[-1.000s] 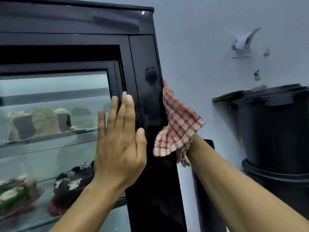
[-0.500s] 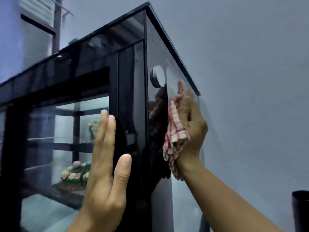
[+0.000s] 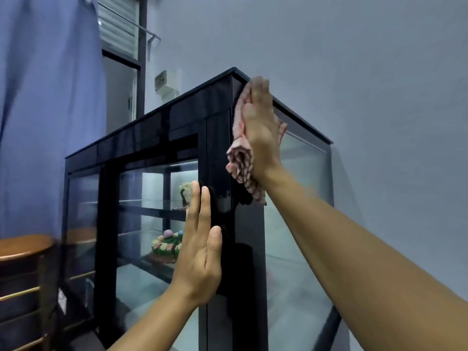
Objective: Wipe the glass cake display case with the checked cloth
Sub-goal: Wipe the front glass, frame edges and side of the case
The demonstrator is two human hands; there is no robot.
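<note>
We see dim, cool bluish light. Motion blur smears the right hand (image 3: 260,133) and checked cloth (image 3: 240,160); the curtain (image 3: 45,110) at the left edge is soft. The glossy display case (image 3: 217,158) shows dull reflections.

The right hand (image 3: 260,138) has slid the checked cloth (image 3: 239,160) higher up the case (image 3: 249,249).

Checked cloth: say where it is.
Head view, upper centre: the checked cloth is pressed under the right hand against the side of the cake display case, near its top corner.

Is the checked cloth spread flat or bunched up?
Bunched: the checked cloth hangs in crumpled folds under the right hand pressing it.
</note>
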